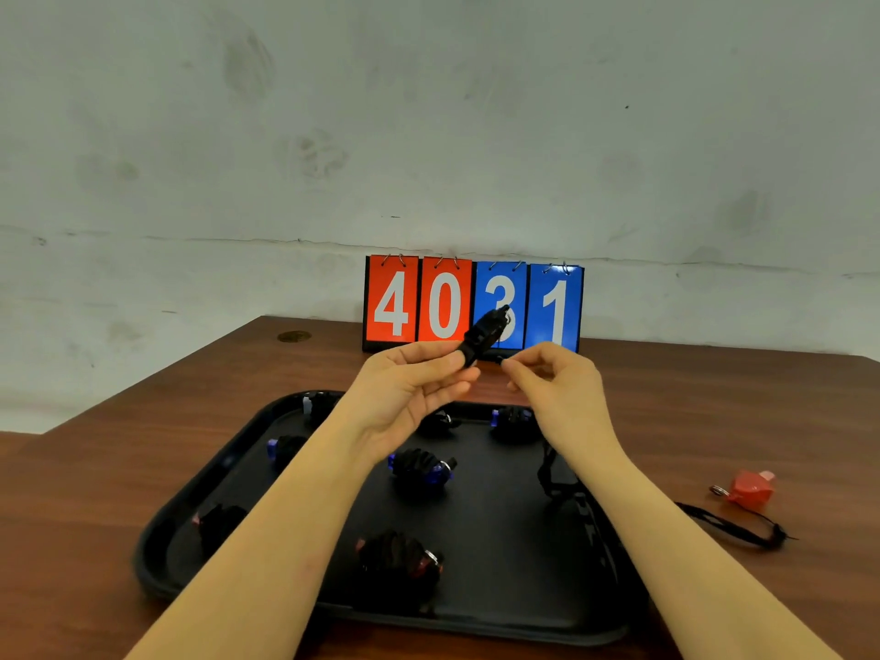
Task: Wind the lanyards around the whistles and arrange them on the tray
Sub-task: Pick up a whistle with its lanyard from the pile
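My left hand (419, 378) grips a black whistle (485, 333) above the far edge of the black tray (500, 621), its thumb and fingers around the lower end. My right hand (552, 373) pinches the black lanyard (547, 473) just right of the whistle; the cord hangs down behind my right wrist onto the tray. Several wound whistles lie on the tray, among them a blue one (421, 469) in the middle and a red one (400, 559) near the front.
A red whistle (750, 488) with its loose black lanyard (733, 524) lies on the wooden table (143, 445) right of the tray. A flip scoreboard (419, 302) reading 4031 stands at the back against the wall.
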The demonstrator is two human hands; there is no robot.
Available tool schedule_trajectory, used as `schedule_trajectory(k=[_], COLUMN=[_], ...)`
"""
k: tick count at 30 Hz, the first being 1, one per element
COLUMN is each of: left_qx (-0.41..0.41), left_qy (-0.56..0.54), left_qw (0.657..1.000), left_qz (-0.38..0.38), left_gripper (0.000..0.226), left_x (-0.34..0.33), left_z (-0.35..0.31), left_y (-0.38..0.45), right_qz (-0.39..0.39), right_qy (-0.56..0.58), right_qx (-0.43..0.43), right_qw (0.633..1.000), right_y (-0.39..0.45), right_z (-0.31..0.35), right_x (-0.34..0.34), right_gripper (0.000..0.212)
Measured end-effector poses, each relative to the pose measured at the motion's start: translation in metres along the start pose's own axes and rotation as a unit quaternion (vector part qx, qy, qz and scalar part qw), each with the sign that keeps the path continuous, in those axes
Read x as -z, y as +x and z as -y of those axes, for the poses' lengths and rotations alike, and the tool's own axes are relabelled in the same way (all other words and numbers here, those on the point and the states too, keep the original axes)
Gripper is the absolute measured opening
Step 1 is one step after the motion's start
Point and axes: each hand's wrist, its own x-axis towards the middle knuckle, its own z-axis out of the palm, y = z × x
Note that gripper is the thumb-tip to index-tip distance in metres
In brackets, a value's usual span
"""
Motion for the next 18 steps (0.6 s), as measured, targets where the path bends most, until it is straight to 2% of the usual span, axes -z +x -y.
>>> schedule_trajectory(k=[3,5,7,10,12,15,18], left_qx=[-0.011,-0.036,-0.081,-0.147,-0.17,-0.179,-0.173], left_qy=[-0.016,0.005,0.073,0.239,0.325,0.381,0.413], left_qw=[1.0,0.999,0.993,0.952,0.922,0.902,0.891], left_qz=[-0.003,-0.019,-0.055,-0.122,-0.123,-0.099,-0.071], left_gripper=[0.016,0.016,0.016,0.014,0.013,0.013,0.015], left_x=[0.001,0.001,0.001,0.003,0.003,0.002,0.002], left_z=[0.001,0.002,0.004,0.008,0.01,0.011,0.012], left_y=[0.001,0.001,0.001,0.004,0.005,0.004,0.003], right_qz=[0.014,0.017,0.022,0.062,0.074,0.054,0.015], right_qy=[-0.092,-0.193,-0.238,-0.238,-0.23,-0.247,-0.25], right_qx=[0.101,0.232,0.308,0.327,0.327,0.343,0.341], right_qw=[0.99,0.953,0.921,0.912,0.914,0.905,0.906], right_y=[-0.006,-0.008,-0.009,-0.011,-0.012,-0.011,-0.007], right_z=[0.003,0.004,0.008,0.013,0.012,0.012,0.01], right_x=[-0.006,-0.01,-0.012,-0.014,-0.014,-0.012,-0.004], right_gripper=[0.004,0.005,0.009,0.015,0.016,0.027,0.026])
